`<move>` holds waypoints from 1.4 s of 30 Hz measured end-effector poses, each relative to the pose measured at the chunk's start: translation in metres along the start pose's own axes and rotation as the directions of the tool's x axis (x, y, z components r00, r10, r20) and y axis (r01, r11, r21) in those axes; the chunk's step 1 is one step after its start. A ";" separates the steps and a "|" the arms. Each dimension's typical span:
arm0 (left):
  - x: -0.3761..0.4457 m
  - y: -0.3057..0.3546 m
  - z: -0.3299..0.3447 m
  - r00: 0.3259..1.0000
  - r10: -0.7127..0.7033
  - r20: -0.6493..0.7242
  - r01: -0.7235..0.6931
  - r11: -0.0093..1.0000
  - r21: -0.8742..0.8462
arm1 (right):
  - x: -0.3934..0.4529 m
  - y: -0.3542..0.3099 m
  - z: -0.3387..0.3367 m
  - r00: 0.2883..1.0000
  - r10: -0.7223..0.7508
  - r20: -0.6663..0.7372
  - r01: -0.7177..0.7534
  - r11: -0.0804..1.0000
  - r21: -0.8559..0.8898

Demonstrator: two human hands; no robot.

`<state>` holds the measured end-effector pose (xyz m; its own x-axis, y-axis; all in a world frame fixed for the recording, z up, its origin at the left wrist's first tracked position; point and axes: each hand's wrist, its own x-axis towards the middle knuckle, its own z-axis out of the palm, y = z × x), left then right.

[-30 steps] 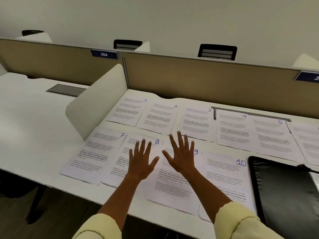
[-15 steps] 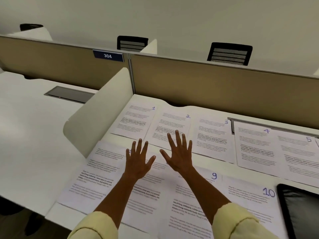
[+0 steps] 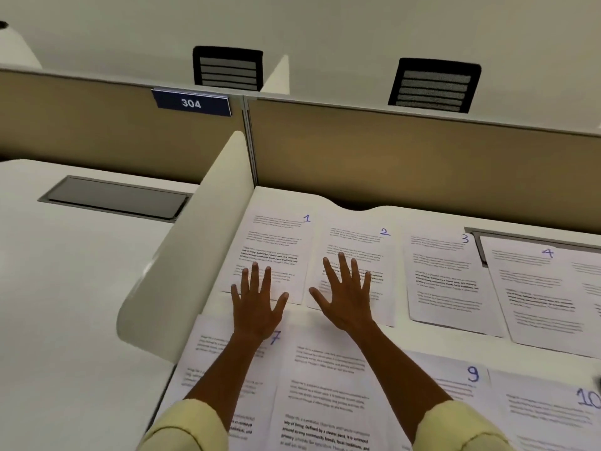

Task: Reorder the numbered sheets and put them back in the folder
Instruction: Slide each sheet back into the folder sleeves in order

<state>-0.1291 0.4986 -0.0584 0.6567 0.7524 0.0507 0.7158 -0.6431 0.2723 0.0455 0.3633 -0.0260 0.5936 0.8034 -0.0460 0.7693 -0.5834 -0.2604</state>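
Note:
Printed sheets with handwritten blue numbers lie spread on the white desk [image 3: 422, 216]. The far row shows sheet 1 [image 3: 276, 242], sheet 2 [image 3: 357, 245], sheet 3 [image 3: 445, 275] and sheet 4 [image 3: 536, 288]. The near row shows sheet 7 [image 3: 208, 353], an unnumbered-looking sheet [image 3: 325, 385], sheet 9 [image 3: 461, 385] and sheet 10 [image 3: 553, 418]. My left hand [image 3: 255, 304] hovers with fingers spread over the lower edge of sheet 1. My right hand [image 3: 348, 297] is spread over the lower part of sheet 2. Neither holds anything. The folder is out of view.
A curved white side divider [image 3: 195, 242] stands left of the sheets. A beige back partition [image 3: 422, 151] with a blue "304" plate [image 3: 192, 102] closes the far side. A grey cable hatch [image 3: 117, 196] sits in the neighbouring desk. Two black chair backs [image 3: 227, 66] show behind.
My view has swung left and nearer, so the black folder has left the frame. Both hands have moved forward from the near row to sheets 1 and 2, still spread.

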 end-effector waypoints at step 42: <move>0.079 -0.050 0.030 0.996 0.062 -0.064 -0.061 0.998 0.016 | 0.193 -0.042 0.021 0.936 0.351 -0.001 -0.209 0.559 0.802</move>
<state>-0.1061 0.5856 -0.0971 0.6831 0.7188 0.1291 0.6782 -0.6900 0.2529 0.1224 0.5452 -0.0438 0.8261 0.5474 -0.1336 0.1170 -0.3986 -0.9096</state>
